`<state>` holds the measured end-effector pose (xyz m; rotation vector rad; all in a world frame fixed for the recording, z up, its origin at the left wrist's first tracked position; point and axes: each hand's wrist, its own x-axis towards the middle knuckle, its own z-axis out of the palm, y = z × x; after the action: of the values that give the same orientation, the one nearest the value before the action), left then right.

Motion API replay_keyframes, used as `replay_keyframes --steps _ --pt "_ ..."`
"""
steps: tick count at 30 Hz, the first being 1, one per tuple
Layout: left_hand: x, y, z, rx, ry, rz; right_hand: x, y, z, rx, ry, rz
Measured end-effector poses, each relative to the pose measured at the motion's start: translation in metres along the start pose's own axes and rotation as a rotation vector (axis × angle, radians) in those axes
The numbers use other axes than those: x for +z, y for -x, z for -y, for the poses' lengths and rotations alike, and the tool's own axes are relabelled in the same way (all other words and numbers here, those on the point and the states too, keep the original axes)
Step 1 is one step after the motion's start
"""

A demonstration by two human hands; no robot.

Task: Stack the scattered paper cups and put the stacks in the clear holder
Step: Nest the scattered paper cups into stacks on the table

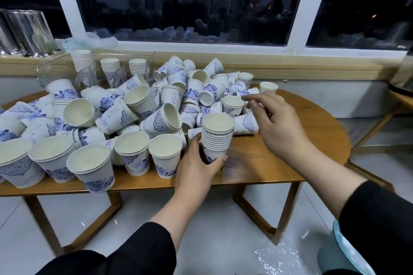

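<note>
My left hand (196,167) grips the base of an upright stack of nested paper cups (217,134) standing near the table's front edge. My right hand (274,118) hovers just right of the stack, fingers loosely spread and holding nothing, over cups lying on their sides. A big pile of white cups with blue flower print (156,100) covers the left and middle of the wooden table (290,163). At the back left stands the clear holder (58,69) with three cup stacks (109,67) inside it.
Short upright stacks (131,152) line the front left edge. A lone cup (268,87) stands at the back right. Glass jars (29,33) sit on the window sill. A teal stool (344,257) and crumpled plastic wrap (277,259) lie on the floor, lower right.
</note>
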<state>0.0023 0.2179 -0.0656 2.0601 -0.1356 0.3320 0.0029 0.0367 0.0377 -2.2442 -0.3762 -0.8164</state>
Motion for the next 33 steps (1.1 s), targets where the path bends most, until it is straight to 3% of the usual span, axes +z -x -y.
replay_keyframes --steps 2,6,10,19,24,30,33 --pt "0.002 -0.003 -0.002 0.024 -0.018 0.008 0.002 0.004 -0.024 0.262 -0.023 -0.095" --pt "0.008 -0.010 -0.006 0.042 -0.079 0.027 0.020 0.028 -0.073 0.601 -0.060 0.062" --pt "0.013 -0.011 -0.005 0.036 -0.113 0.002 0.036 0.032 -0.087 0.651 -0.033 0.138" --pt "0.015 -0.009 -0.004 0.005 -0.133 -0.020 0.063 -0.003 -0.104 0.757 -0.054 0.110" --pt "0.014 -0.007 -0.005 0.006 -0.154 -0.036 0.065 0.009 -0.091 0.650 -0.076 0.034" --pt "0.014 -0.006 -0.006 0.021 -0.124 -0.031 0.024 0.020 -0.044 0.310 -0.075 -0.329" --pt "0.012 -0.004 -0.007 0.016 -0.107 -0.027 -0.002 0.011 -0.014 0.136 -0.092 -0.283"
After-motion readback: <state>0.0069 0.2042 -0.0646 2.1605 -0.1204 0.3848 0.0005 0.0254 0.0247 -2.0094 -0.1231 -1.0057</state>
